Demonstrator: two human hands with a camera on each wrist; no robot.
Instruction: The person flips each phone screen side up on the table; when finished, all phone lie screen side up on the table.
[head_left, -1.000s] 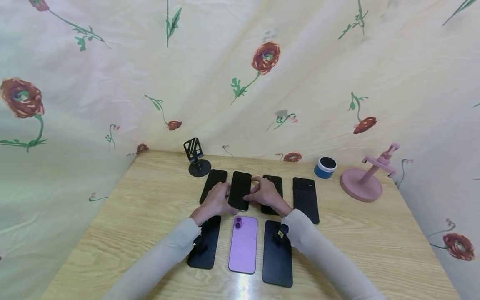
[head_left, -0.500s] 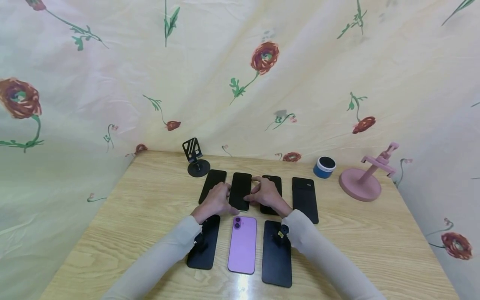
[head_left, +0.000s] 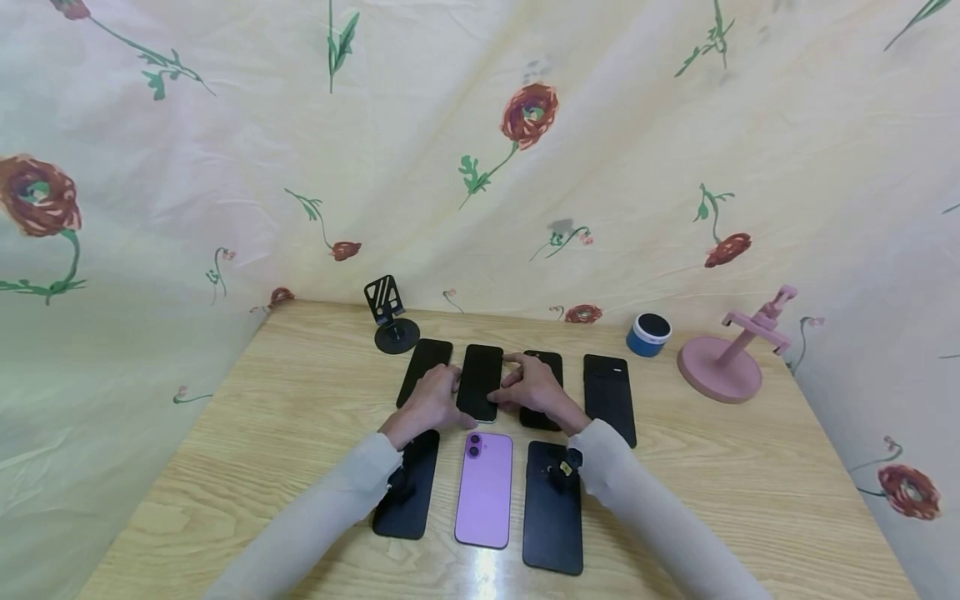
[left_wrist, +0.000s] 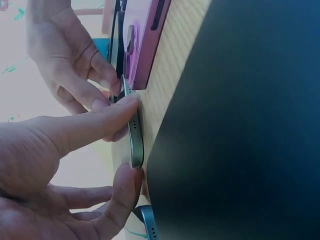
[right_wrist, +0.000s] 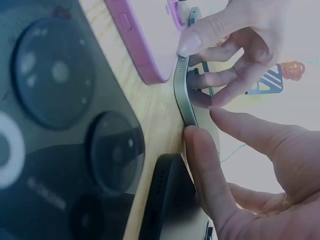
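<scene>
The slim black-screened phone with a pale metal rim lies screen up in the middle of the far row, its long axis running away from the person, the far end leaning slightly right. The left hand pinches its near left corner, thumb on the near rim and a bent finger at the side. The right hand has bent fingers set narrowly, one touching the right edge; whether it grips, I cannot tell. The left wrist view shows speaker holes along the near rim, too small to see from the head; the right wrist view shows large round lenses on the dark rectangular phone nearest that camera. Side room is tight: a glossy black phone lies just left, another black phone just right, partly under the right hand. The glossy purple phone with two lenses lies just off the near end. Beyond the far end, a strip of pale wooden table reaches the flower-printed cloth; broader wood stretches outside both sleeves.
</scene>
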